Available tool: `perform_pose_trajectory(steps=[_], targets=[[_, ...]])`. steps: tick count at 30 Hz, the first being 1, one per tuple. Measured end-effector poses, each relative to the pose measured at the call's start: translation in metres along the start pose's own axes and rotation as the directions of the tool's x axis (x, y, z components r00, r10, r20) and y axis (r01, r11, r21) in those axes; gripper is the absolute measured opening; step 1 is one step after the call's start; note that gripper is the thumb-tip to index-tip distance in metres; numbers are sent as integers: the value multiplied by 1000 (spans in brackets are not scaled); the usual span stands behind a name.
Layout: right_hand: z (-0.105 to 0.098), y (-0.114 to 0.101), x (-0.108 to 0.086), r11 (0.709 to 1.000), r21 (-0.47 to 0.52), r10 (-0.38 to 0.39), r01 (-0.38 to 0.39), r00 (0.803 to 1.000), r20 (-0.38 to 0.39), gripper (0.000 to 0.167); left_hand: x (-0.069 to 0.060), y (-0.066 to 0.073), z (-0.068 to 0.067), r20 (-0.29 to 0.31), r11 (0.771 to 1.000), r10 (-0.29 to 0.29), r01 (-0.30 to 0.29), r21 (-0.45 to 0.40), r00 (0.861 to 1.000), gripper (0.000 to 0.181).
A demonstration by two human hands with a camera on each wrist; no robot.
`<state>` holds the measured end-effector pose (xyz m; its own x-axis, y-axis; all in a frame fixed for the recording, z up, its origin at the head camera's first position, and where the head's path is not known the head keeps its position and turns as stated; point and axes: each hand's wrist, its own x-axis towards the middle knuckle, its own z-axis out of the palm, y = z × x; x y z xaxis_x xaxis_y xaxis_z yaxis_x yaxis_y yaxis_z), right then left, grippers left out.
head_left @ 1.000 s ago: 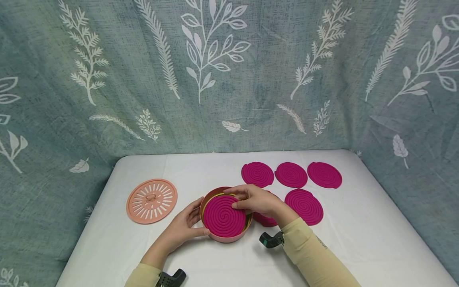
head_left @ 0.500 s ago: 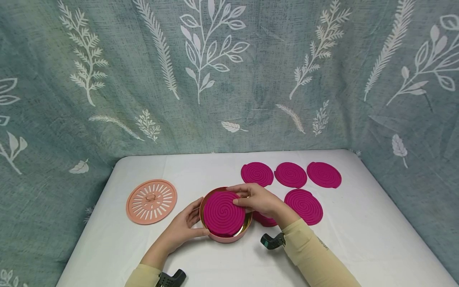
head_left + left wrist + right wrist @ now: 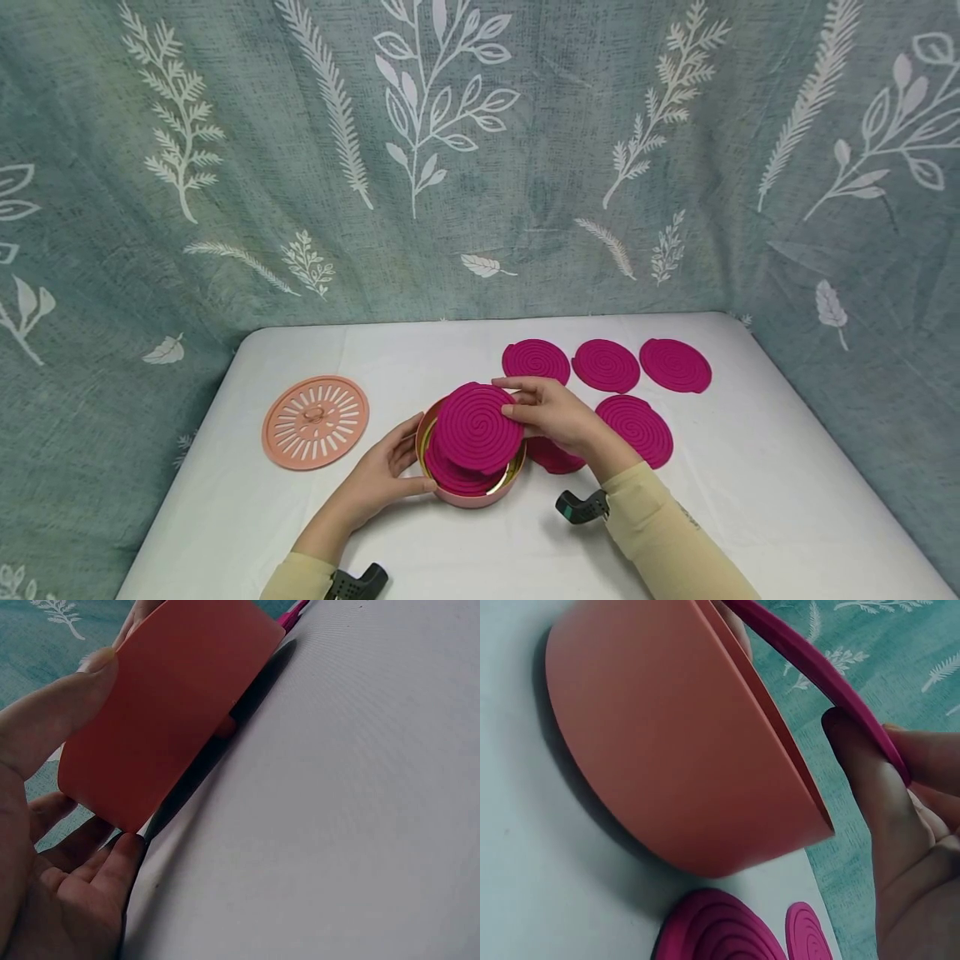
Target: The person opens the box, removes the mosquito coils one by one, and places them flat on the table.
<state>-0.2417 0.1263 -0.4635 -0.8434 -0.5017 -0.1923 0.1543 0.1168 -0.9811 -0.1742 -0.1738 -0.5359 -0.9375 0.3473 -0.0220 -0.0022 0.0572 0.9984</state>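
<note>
A round pink tin (image 3: 467, 502) with a gold inside stands at the middle of the table. My left hand (image 3: 386, 471) grips its left side, and the left wrist view has my thumb and fingers on the tin's outer wall (image 3: 165, 712). Above the tin, tilted, is a magenta mosquito coil (image 3: 476, 433). My right hand (image 3: 558, 414) pinches that coil's right edge between thumb and fingers. In the right wrist view the held coil (image 3: 817, 664) clears the tin's rim. Another magenta coil (image 3: 453, 477) lies inside the tin, partly hidden by the held one.
A pink slotted lid (image 3: 330, 450) lies to the left. Several magenta coils, such as the back right one (image 3: 677, 365) and another (image 3: 637, 429), lie flat to the right. One coil (image 3: 553, 458) is half hidden under my right forearm. Patterned cloth (image 3: 450, 292) hangs behind the table.
My right hand has lifted the coil up and slightly to the right, out of the tin, uncovering another coil below. My left hand has stayed on the tin.
</note>
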Motion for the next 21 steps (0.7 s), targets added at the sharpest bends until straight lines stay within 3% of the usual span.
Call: perform_pose_trajectory(steps=[21], targets=[[-44,6,-35,998,39,-48,55,985,-169,55,-1,2,1,-13,1000,-9,9,16,1000,103]])
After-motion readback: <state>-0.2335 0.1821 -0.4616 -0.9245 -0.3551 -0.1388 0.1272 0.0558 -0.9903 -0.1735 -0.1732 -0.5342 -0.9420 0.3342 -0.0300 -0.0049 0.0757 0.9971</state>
